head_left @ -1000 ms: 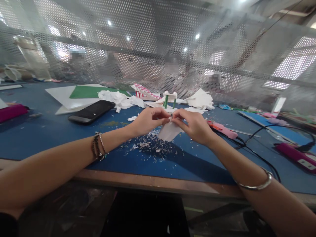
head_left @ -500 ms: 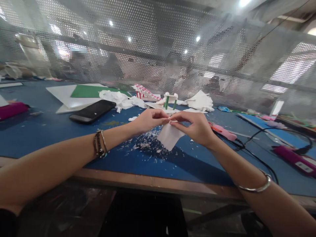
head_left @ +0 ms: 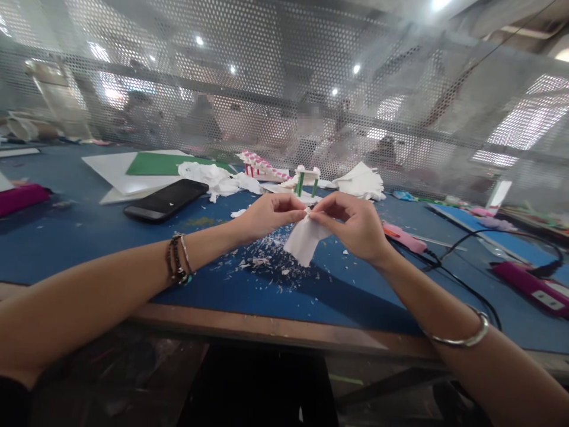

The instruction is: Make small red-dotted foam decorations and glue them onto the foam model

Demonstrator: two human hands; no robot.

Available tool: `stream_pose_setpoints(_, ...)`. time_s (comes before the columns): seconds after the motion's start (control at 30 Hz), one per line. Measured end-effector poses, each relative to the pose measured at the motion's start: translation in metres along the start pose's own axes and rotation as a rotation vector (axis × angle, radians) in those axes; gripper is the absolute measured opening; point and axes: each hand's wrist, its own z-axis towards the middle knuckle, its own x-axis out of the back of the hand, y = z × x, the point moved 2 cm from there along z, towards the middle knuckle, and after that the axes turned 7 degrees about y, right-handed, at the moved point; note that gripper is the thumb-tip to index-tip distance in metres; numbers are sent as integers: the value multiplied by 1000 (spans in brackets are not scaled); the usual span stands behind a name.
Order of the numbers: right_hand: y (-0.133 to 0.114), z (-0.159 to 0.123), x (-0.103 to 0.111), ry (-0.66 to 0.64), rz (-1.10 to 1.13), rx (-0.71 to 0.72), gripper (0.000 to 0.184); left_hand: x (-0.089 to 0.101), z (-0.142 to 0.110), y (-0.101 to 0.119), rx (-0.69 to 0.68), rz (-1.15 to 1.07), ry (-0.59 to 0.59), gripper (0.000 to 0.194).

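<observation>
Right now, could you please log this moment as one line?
left hand: pinching paper | right hand: pinching paper | paper: hanging over scraps | phone: on table, left side

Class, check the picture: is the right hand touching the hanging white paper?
Touching. The head view shows the right hand pinching the hanging white paper near its top, thumb and fingers on it.

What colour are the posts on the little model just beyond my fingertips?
The posts are green, seen best in the head view.
</observation>
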Motion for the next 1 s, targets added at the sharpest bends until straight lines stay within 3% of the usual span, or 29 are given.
stream_pose_setpoints(0.2,0,0,-1,-19,10,-35,6,1,-2,3,-79,94,4,3)
stream_pose_setpoints(0.53,2,-5,-8,105,55,-16,8,-1,-10,13,-306,451,82,16)
stream_pose_setpoints(0.63,0,-3,-5,107,118,-63,7,0,-8,14,-268,367,70,14)
stream_pose_setpoints(0.8,-2,1,1,71,194,-143,3,1,-6,11,-92,90,70,11)
stream_pose_setpoints(1.0,-2,1,-2,51,299,-228,10,-2,-9,9,62,-116,35,9)
